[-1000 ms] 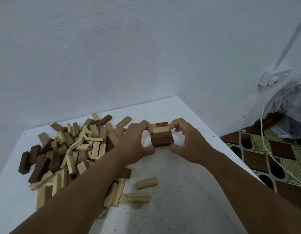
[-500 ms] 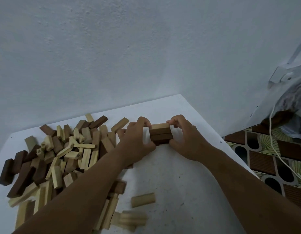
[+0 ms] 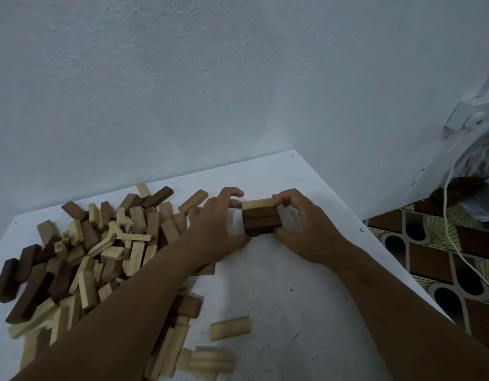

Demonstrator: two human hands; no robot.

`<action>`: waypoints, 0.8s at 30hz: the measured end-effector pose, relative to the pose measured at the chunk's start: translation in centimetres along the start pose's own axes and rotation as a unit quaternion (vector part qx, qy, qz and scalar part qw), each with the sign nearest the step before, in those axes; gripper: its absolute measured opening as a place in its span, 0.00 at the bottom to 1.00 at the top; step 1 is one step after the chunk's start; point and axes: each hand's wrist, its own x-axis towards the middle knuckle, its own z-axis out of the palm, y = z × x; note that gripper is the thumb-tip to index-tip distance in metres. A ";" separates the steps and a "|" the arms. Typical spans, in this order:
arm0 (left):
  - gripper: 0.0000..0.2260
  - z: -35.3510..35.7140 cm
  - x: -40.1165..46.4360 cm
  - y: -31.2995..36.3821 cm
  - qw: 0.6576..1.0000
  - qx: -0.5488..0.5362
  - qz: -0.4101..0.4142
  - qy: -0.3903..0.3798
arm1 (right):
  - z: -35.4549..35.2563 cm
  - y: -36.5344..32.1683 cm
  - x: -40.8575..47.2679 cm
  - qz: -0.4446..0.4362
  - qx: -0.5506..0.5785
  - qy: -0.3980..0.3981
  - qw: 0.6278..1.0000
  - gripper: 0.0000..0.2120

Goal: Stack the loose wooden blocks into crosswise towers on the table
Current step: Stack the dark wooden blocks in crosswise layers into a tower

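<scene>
Printed numbers on pale blocks in pile (image 3: pixel 73 259), left of frame: "35" (image 3: pixel 122 253) legible; others too blurred.

Tower (image 3: pixel 261 218): we see it at frame centre, on the table (image 3: pixel 306 284), between our left hand (image 3: pixel 218 229) and right hand (image 3: pixel 303 229).
Pile (image 3: pixel 87 251): left of the tower, running to the lower left.
Single block (image 3: pixel 230 328): lower centre, apart from the pile.
Wall (image 3: pixel 183 78): behind the table, upper frame.
Floor (image 3: pixel 444 257): right edge, below the table.
</scene>
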 end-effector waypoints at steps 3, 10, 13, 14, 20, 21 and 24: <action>0.30 -0.1 0.0 0.2 1.000 0.001 -0.001 -0.002 | 0.0 0.0 0.0 -0.004 -0.002 0.000 1.000 0.20; 0.31 0.0 0.1 0.4 1.000 0.010 -0.006 -0.002 | 0.0 0.1 0.0 -0.005 -0.009 0.002 1.000 0.19; 0.31 0.0 0.1 0.4 1.000 0.000 -0.014 -0.010 | 0.0 0.0 0.0 -0.004 -0.006 0.004 1.000 0.20; 0.31 0.0 0.2 0.3 1.000 -0.002 -0.016 -0.013 | 0.0 0.0 0.0 -0.005 -0.004 0.005 1.000 0.20; 0.34 -0.1 0.5 0.4 1.000 0.011 -0.022 -0.005 | 0.1 0.3 0.2 -0.009 -0.001 0.003 1.000 0.20; 0.34 -0.1 0.6 0.4 1.000 0.011 -0.023 -0.005 | 0.1 0.4 0.2 -0.010 -0.003 0.003 1.000 0.20; 0.37 -0.1 0.5 0.5 0.999 0.010 -0.031 -0.011 | 0.2 0.5 0.2 0.001 0.005 0.004 1.000 0.22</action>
